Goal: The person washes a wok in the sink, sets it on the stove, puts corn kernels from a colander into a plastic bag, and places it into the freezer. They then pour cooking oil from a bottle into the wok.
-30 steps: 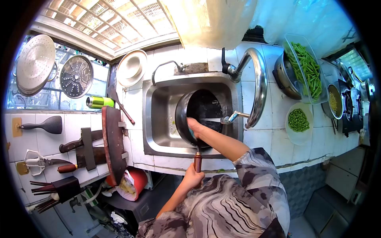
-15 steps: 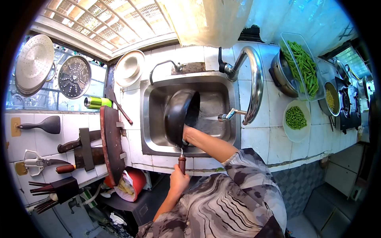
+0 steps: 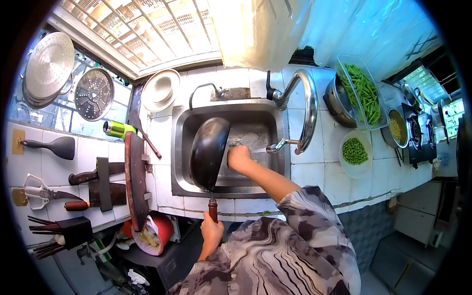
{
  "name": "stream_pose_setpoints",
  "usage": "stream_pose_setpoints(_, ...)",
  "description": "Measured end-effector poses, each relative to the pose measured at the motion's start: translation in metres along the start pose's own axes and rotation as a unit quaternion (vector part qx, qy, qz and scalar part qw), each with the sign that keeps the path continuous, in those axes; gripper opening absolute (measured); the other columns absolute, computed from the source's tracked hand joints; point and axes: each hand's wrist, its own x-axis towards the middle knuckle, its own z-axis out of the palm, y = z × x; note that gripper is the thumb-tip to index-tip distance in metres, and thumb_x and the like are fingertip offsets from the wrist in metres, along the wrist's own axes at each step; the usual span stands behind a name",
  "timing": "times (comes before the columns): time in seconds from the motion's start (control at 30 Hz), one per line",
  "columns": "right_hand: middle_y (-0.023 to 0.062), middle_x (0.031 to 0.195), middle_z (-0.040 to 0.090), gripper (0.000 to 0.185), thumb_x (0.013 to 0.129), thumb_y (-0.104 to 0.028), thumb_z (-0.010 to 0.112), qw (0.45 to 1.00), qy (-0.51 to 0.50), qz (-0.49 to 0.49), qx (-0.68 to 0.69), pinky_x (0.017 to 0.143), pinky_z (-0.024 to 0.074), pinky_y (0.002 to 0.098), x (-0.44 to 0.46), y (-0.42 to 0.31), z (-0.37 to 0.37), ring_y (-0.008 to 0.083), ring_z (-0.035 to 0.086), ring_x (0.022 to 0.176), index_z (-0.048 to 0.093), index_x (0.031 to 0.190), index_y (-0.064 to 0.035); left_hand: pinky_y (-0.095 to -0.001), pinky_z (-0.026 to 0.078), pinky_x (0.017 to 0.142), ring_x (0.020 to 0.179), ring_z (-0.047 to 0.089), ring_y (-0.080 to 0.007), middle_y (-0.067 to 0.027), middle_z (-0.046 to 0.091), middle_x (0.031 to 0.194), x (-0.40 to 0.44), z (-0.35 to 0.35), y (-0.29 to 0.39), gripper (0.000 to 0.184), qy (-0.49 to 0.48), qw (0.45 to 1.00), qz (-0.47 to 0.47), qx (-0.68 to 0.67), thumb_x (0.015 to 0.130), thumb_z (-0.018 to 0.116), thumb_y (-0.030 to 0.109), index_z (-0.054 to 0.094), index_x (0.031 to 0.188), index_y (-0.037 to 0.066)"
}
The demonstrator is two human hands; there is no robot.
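A dark wok (image 3: 207, 152) is tipped on its side over the sink (image 3: 181, 169), its blackened outer wall turned left and its opening facing right. My left hand (image 3: 212, 230) is closed around its brown wooden handle (image 3: 213, 210) at the counter's front edge. Inside the sink, just right of the wok's rim, my right hand (image 3: 239, 158) is curled closed. What it holds, if anything, is hidden. The chrome faucet (image 3: 309, 110) arches over the sink's right side, with its spout end (image 3: 276, 146) pointing toward my right hand and water in the basin.
Right of the sink are a bowl of peas (image 3: 355, 151), a clear container of green beans (image 3: 364, 93), a pan (image 3: 398, 129) and a stove (image 3: 418, 130). To the left stand a wooden board (image 3: 133, 177), hanging knives (image 3: 96, 177) and stacked white bowls (image 3: 161, 90).
The wok has shifted slightly left and turned, showing more of its outer wall. My right hand has come out from beside its rim into view in the basin.
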Motion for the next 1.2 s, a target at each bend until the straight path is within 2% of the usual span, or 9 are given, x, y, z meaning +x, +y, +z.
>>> stream_pose_setpoints(0.17, 0.0078, 0.095, 0.061, 0.022, 0.078, -0.019, 0.051, 0.977, 0.164, 0.138, 0.003, 0.064, 0.0524, 0.0334, 0.022, 0.012, -0.08, 0.0211, 0.057, 0.097, 0.067, 0.089, -0.0089, -0.0508, 0.043, 0.067, 0.073, 0.056, -0.045, -0.0265, 0.058, 0.075, -0.006, 0.0, -0.021, 0.03, 0.03, 0.999, 0.007, -0.015, 0.069, 0.056, 0.008, 0.041, 0.094, 0.001)
stream_pose_setpoints(0.2, 0.0112, 0.105, 0.056, 0.026, 0.079, -0.02, 0.051, 0.977, 0.141, 0.151, -0.045, 0.045, 0.05, 0.0387, 0.032, 0.018, -0.101, 0.0243, 0.059, 0.088, 0.064, 0.098, -0.0076, -0.051, 0.043, 0.068, 0.073, 0.056, -0.0448, -0.0265, 0.058, 0.076, -0.006, 0.001, -0.022, 0.03, 0.04, 0.999, 0.01, -0.018, 0.069, 0.056, 0.008, 0.041, 0.094, 0.001)
stream_pose_setpoints(0.27, 0.0194, 0.127, 0.041, 0.042, 0.081, -0.021, 0.048, 0.946, 0.199, 0.255, -0.028, 0.058, 0.0519, 0.0388, 0.052, 0.033, -0.132, 0.0242, 0.062, 0.085, 0.05, 0.116, 0.0036, -0.0511, 0.043, 0.068, 0.074, 0.056, -0.0449, -0.0267, 0.058, 0.077, -0.01, 0.0, -0.026, 0.031, 0.045, 0.999, 0.006, -0.014, 0.069, 0.056, 0.009, 0.042, 0.095, 0.001)
stream_pose_setpoints(0.37, 0.0119, 0.092, 0.064, 0.065, 0.083, -0.027, 0.048, 0.927, 0.236, 0.29, -0.042, 0.063, 0.0506, 0.039, 0.084, 0.081, -0.149, 0.0233, 0.063, 0.079, 0.022, 0.134, 0.0033, -0.0519, 0.042, 0.07, 0.076, 0.056, -0.0453, -0.0271, 0.059, 0.08, -0.007, 0.008, -0.041, 0.033, 0.038, 0.999, -0.014, -0.022, 0.069, 0.056, 0.013, 0.043, 0.097, 0.002)
stream_pose_setpoints(0.57, 0.0123, 0.143, 0.02, 0.041, 0.081, -0.017, 0.049, 0.929, 0.099, 0.301, -0.188, 0.053, 0.0501, 0.041, 0.103, 0.144, -0.146, 0.0323, 0.054, 0.102, 0.05, 0.121, -0.0047, -0.0507, 0.043, 0.072, 0.08, 0.056, -0.0443, -0.0252, 0.06, 0.083, -0.013, -0.009, -0.033, 0.036, -0.007, 0.997, -0.047, -0.065, 0.07, 0.056, 0.015, 0.041, 0.1, 0.002)
stream_pose_setpoints(0.77, 0.0135, 0.14, 0.027, 0.045, 0.08, -0.022, 0.056, 0.938, 0.058, 0.284, -0.191, 0.065, 0.0525, 0.046, 0.08, 0.139, -0.156, 0.0352, 0.031, 0.125, 0.05, 0.123, -0.0107, -0.0483, 0.045, 0.073, 0.08, 0.058, -0.0418, -0.0247, 0.06, 0.084, -0.018, -0.01, -0.036, 0.039, -0.03, 0.995, -0.069, -0.063, 0.071, 0.058, 0.019, 0.039, 0.101, 0.003)
stream_pose_setpoints(0.87, 0.0134, 0.132, 0.04, 0.041, 0.077, -0.029, 0.054, 0.932, 0.24, 0.272, -0.02, 0.083, 0.0472, 0.0392, 0.075, 0.13, -0.159, 0.035, 0.05, 0.11, 0.056, 0.113, -0.0083, -0.0501, 0.044, 0.073, 0.081, 0.057, -0.0435, -0.0262, 0.059, 0.084, -0.015, -0.001, -0.046, 0.043, -0.033, 0.995, -0.06, -0.068, 0.069, 0.058, 0.018, 0.039, 0.103, 0.001)
stream_pose_setpoints(1.03, 0.0163, 0.111, 0.057, 0.038, 0.08, -0.028, 0.048, 0.974, 0.147, 0.159, 0.062, 0.086, 0.0427, 0.0424, 0.02, 0.081, -0.215, 0.0306, 0.054, 0.104, 0.057, 0.111, -0.0082, -0.049, 0.045, 0.076, 0.087, 0.057, -0.0425, -0.0245, 0.059, 0.089, -0.015, 0.005, -0.059, 0.041, -0.06, 0.994, -0.033, -0.084, 0.071, 0.056, 0.02, 0.039, 0.102, 0.002)
stream_pose_setpoints(1.2, 0.0181, 0.107, 0.058, 0.028, 0.084, -0.025, 0.046, 0.941, 0.303, 0.129, 0.073, 0.086, 0.0423, 0.0443, -0.073, 0.013, -0.245, 0.0328, 0.055, 0.102, 0.063, 0.097, -0.0067, -0.0497, 0.044, 0.073, 0.08, 0.058, -0.0422, -0.0249, 0.059, 0.082, -0.02, 0.01, -0.07, 0.042, -0.01, 0.997, 0.024, -0.072, 0.07, 0.058, 0.019, 0.038, 0.103, 0.001)
